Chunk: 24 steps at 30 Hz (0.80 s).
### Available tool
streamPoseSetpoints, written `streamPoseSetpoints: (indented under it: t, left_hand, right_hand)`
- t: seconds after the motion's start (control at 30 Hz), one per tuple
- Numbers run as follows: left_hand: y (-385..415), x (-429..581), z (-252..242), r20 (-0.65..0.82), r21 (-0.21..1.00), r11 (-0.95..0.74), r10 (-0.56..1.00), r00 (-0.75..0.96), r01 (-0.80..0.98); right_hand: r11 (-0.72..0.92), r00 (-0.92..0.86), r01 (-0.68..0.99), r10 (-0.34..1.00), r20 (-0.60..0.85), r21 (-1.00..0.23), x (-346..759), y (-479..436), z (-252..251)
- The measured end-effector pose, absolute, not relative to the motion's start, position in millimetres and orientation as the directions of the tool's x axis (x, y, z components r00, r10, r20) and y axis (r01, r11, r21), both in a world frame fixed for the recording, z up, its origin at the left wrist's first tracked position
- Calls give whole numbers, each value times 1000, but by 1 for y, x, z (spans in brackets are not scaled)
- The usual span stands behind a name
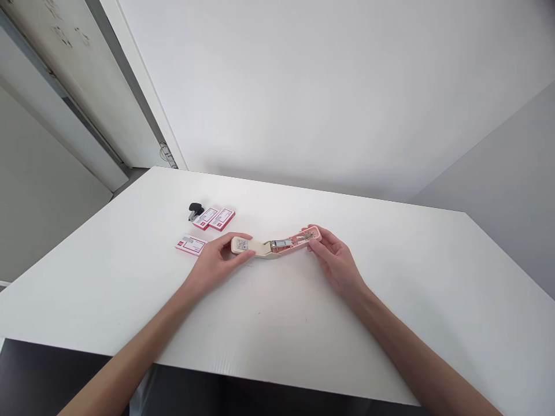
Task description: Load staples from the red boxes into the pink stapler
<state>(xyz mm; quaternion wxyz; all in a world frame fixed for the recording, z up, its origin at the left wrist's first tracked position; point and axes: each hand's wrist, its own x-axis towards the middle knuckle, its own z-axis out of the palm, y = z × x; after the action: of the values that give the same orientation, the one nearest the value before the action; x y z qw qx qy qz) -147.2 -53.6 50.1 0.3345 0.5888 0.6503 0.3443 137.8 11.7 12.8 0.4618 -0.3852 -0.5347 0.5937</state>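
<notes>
A cream and pink stapler (273, 245) lies swung fully open, flat on the white table (390, 277). My left hand (217, 261) grips its cream base end between thumb and fingers. My right hand (333, 259) holds the pink top end, fingertips at the staple channel, where metal parts show. Both forearms reach in from the near edge.
Two red and white staple boxes (214, 218) lie side by side behind the stapler, with a small black staple remover (195, 210) at their left. A third staple box (191, 245) lies just left of my left hand. A white wall stands behind the table.
</notes>
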Motion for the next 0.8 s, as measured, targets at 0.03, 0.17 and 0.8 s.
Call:
streamPoseSetpoints:
  t: [0.03,0.17,0.8]
  left_hand:
    - [-50,-145,50,-35,856,74,996,-86,512]
    - [-32,-137,47,-22,902,27,1000,-16,430]
    - [-3,-97,38,2,939,-80,974,227,335]
  right_hand:
    - [9,-280,-129,959,45,-992,137,11,13]
    - [89,-261,-70,960,104,-994,137,12,15]
    - [152,-146,210,982,123,-966,132,0,22]
